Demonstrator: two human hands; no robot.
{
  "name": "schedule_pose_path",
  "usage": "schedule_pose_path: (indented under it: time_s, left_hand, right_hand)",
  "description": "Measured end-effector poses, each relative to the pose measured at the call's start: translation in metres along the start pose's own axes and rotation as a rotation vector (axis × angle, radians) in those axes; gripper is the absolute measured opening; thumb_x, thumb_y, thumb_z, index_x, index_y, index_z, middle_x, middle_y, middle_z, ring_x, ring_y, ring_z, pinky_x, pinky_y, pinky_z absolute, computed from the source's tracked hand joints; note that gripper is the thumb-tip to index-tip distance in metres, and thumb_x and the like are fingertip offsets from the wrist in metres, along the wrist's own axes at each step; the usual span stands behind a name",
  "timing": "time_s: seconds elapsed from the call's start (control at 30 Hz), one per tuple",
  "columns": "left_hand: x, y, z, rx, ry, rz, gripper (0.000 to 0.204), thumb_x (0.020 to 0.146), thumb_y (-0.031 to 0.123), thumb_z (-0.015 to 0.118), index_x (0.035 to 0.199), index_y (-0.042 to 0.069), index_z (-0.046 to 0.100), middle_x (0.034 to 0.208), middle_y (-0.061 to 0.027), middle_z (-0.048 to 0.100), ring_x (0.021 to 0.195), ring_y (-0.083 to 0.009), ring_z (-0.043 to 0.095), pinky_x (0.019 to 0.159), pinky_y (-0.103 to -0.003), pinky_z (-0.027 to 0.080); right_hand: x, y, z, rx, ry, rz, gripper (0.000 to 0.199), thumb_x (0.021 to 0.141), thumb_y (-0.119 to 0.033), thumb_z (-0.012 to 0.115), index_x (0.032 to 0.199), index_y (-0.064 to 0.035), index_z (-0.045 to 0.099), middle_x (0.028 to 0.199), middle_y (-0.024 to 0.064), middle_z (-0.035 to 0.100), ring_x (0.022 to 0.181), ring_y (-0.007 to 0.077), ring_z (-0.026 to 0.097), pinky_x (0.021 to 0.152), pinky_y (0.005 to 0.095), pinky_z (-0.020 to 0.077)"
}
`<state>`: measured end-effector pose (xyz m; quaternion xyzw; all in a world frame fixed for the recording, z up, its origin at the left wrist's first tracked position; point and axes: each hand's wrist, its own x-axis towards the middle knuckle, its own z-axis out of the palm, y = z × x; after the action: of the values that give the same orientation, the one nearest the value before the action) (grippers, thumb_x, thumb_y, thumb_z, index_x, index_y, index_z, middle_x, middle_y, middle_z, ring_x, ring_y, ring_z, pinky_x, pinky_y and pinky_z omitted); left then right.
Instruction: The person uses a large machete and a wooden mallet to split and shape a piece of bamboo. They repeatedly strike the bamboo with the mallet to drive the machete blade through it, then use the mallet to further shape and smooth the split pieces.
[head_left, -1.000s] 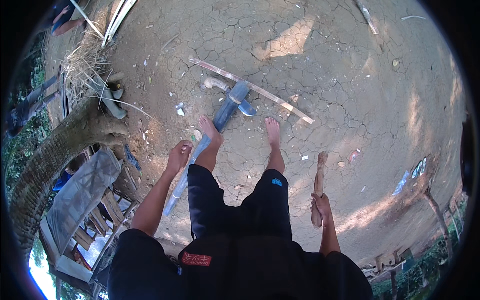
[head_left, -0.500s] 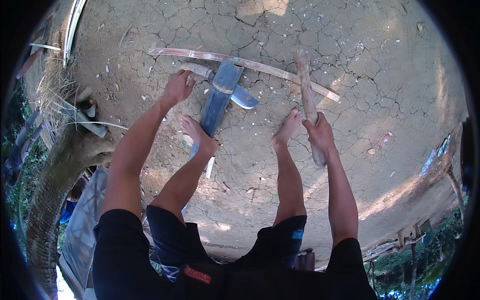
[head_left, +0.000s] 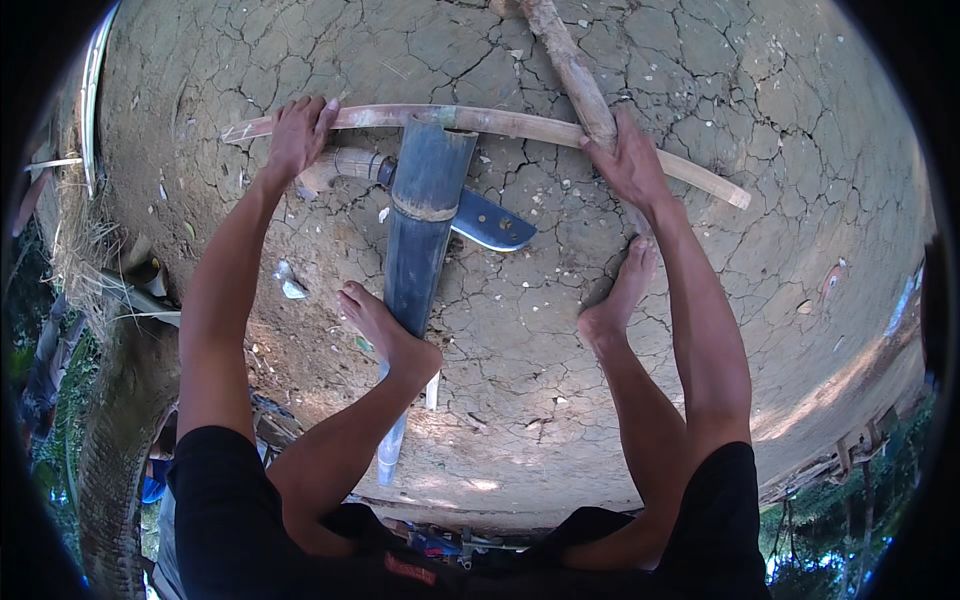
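Observation:
A long curved bamboo strip lies across the ground. My left hand is closed over its left part. My right hand grips a rough wooden stick where it crosses the strip; the hand hides whether it also holds the strip. Between my hands lies a dark bamboo piece, a pale ring around it, its top end at the strip. A machete's handle shows on its left and the blade on its right; the bamboo covers the middle. My bare left foot touches the bamboo.
The ground is dry and cracked. My right foot stands just below the stick. Dry straw and a curved trunk are on the left. A small pale scrap lies near my left foot.
My left hand has moved forward from beside the machete handle onto the bamboo strip. My right hand has moved the stick forward, across the strip. The view has come closer.

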<state>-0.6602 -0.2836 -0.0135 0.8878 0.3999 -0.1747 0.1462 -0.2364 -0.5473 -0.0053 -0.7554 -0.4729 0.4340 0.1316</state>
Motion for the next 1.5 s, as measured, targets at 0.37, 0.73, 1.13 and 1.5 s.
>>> schedule_pose_path:
  time_s: [0.37,0.73,1.13,1.5]
  left_hand:
    - [0.012,0.006,-0.016,-0.064,0.077,0.085,0.050,0.105,0.040,0.042,0.078,0.003,0.061,0.075,-0.0199,0.062,0.080,-0.0422,0.059,0.082,-0.049,0.040]
    - [0.071,0.002,-0.019,0.046,0.316,0.191,0.051,0.104,0.032,0.042,0.069,0.002,0.063,0.071,-0.0186,0.063,0.074,-0.0386,0.060,0.078,-0.047,0.041]
    - [0.060,-0.003,-0.008,0.108,0.393,0.142,0.050,0.100,0.031,0.047,0.064,0.002,0.065,0.070,-0.0194,0.066,0.074,-0.0371,0.063,0.079,-0.048,0.042]
    - [0.050,0.012,-0.025,0.021,0.449,0.106,0.049,0.097,0.031,0.048,0.062,0.002,0.066,0.067,-0.0201,0.066,0.070,-0.0348,0.064,0.081,-0.045,0.044]
  right_hand:
    - [-0.026,-0.011,0.024,0.054,0.264,0.148,0.054,0.088,-0.042,0.067,0.112,0.0033,0.050,0.107,0.0293,0.063,0.104,0.0448,0.056,0.100,0.0477,0.0377]
    - [-0.055,-0.023,0.063,0.106,0.456,0.176,0.054,0.088,-0.043,0.067,0.111,0.0033,0.051,0.105,0.0303,0.063,0.103,0.0446,0.057,0.099,0.0466,0.0366]
    - [-0.037,-0.012,0.066,0.121,0.451,0.204,0.063,0.089,-0.048,0.066,0.126,0.0015,0.050,0.109,0.0291,0.063,0.107,0.0427,0.054,0.100,0.0492,0.0380]
    - [-0.039,-0.008,0.070,0.348,0.396,0.279,0.063,0.090,-0.044,0.067,0.130,0.0031,0.050,0.107,0.0263,0.064,0.096,0.0377,0.061,0.093,0.0463,0.0449]
